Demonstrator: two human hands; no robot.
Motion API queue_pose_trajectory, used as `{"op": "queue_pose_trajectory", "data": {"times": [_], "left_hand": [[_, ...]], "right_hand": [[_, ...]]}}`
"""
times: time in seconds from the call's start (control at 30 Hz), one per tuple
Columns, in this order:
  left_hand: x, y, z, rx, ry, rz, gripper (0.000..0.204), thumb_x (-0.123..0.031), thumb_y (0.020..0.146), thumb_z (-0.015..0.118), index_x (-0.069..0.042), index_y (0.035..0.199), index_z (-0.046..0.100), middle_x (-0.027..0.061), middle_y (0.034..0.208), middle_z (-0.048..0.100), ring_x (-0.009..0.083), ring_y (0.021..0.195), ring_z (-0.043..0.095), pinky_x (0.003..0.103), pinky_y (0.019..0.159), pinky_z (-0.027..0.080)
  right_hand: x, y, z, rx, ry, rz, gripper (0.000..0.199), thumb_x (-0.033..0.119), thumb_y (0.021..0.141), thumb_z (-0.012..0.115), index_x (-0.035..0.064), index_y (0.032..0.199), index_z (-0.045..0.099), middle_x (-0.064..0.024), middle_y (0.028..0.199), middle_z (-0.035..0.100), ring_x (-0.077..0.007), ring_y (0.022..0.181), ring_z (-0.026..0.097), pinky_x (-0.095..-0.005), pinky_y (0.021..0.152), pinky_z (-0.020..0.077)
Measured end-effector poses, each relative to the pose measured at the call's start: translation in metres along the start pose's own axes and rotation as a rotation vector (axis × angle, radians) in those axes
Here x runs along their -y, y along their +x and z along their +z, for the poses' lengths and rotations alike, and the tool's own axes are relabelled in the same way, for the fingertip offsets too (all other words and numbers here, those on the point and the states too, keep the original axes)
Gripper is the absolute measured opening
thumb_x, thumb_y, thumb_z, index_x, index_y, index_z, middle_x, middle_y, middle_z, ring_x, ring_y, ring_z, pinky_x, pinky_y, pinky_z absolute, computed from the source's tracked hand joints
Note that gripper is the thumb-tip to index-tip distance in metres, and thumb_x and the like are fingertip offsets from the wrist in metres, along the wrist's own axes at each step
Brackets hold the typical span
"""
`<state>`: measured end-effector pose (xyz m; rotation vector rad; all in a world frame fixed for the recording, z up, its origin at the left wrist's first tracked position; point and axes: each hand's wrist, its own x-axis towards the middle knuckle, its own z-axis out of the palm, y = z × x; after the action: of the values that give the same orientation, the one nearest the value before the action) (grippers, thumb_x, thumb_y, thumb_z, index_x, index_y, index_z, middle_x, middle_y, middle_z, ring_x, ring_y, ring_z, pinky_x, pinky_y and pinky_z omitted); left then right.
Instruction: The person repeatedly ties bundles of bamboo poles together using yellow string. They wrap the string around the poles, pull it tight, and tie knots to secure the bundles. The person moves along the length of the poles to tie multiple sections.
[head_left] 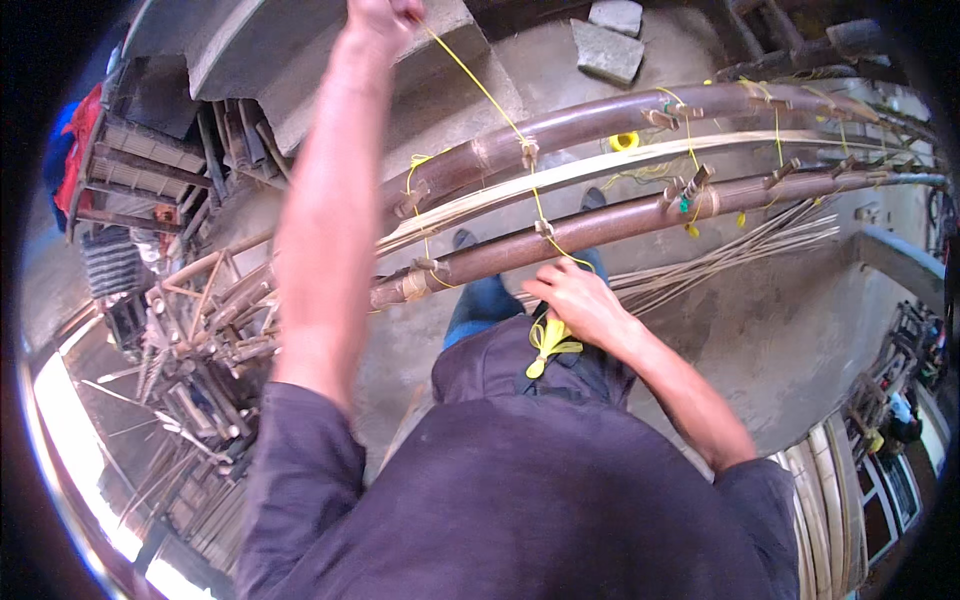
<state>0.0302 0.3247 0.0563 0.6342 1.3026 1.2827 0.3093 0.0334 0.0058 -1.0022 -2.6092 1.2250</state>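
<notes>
A taut yellow cord (475,77) runs from my raised left hand (388,18) to a wooden peg (530,152) on the far brown pole (600,122). That hand is closed on the cord at the upper edge, partly cut off and blurred. From the peg the cord crosses the pale split strips (610,159) to another peg on the near brown pole (620,220). My right hand (585,302), fingers bent together, pinches the cord just this side of the near pole. Against my waist, below it, hangs a looped yellow cord bundle (550,345).
More pegs tied with yellow cord line both poles to the right. A yellow roll (624,141) sits between them. Thin sticks (740,258) lie on the floor beyond my right hand. Stone slabs (608,52) lie at the back; a wooden rack (150,160) stands left.
</notes>
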Motion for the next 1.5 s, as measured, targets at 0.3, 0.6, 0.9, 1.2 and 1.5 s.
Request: {"op": "queue_pose_trajectory", "data": {"times": [0.3,0.6,0.9,1.2,1.5], "left_hand": [[0.032,-0.071,-0.076,0.463,1.041,0.378,0.052,-0.048,0.089,0.052,-0.008,0.122,0.059,0.0136,0.119,0.063,0.0276,0.112,0.058,0.036,0.097,0.044],[0.002,-0.201,-0.226,0.011,0.805,0.347,0.031,-0.03,0.091,0.056,-0.007,0.109,0.065,0.0096,0.103,0.067,0.0207,0.096,0.065,0.032,0.085,0.05],[0.089,-0.263,-0.148,0.356,1.143,0.254,0.024,-0.02,0.087,0.057,-0.004,0.104,0.065,0.0195,0.095,0.066,0.0357,0.088,0.064,0.044,0.08,0.05],[0.116,-0.265,-0.119,0.036,1.091,0.448,0.019,-0.027,0.085,0.063,-0.009,0.084,0.067,0.0145,0.075,0.065,0.0342,0.07,0.064,0.043,0.062,0.049],[0.109,-0.27,-0.12,0.076,1.245,0.33,0.022,-0.025,0.09,0.06,-0.004,0.088,0.065,0.0137,0.078,0.067,0.0254,0.071,0.066,0.036,0.061,0.049]], "right_hand": [[0.004,0.151,-0.066,0.23,0.07,0.036,0.028,0.03,0.082,0.067,0.0016,0.083,0.068,-0.0171,0.079,0.068,-0.032,0.069,0.064,-0.0404,0.067,0.0503],[0.135,0.017,0.053,-0.129,1.12,0.738,0.058,0.025,0.085,0.07,0.0064,0.132,0.043,-0.0093,0.121,0.057,-0.0158,0.097,0.061,-0.029,0.08,0.0496],[0.203,0.098,-0.1,-0.176,-0.182,-0.049,0.012,0.01,0.088,0.059,0.0035,0.079,0.063,-0.013,0.079,0.063,-0.0286,0.074,0.064,-0.0382,0.068,0.0503],[0.121,0.251,-0.095,0.112,-0.382,0.407,0.038,0.03,0.091,0.058,0.0027,0.116,0.058,-0.0213,0.111,0.062,-0.0302,0.102,0.061,-0.0414,0.086,0.0478],[0.123,0.086,0.052,0.076,0.583,0.018,0.014,0.006,0.085,0.054,0.0048,0.099,0.056,-0.016,0.08,0.063,-0.0322,0.079,0.066,-0.0399,0.073,0.0511]]}}
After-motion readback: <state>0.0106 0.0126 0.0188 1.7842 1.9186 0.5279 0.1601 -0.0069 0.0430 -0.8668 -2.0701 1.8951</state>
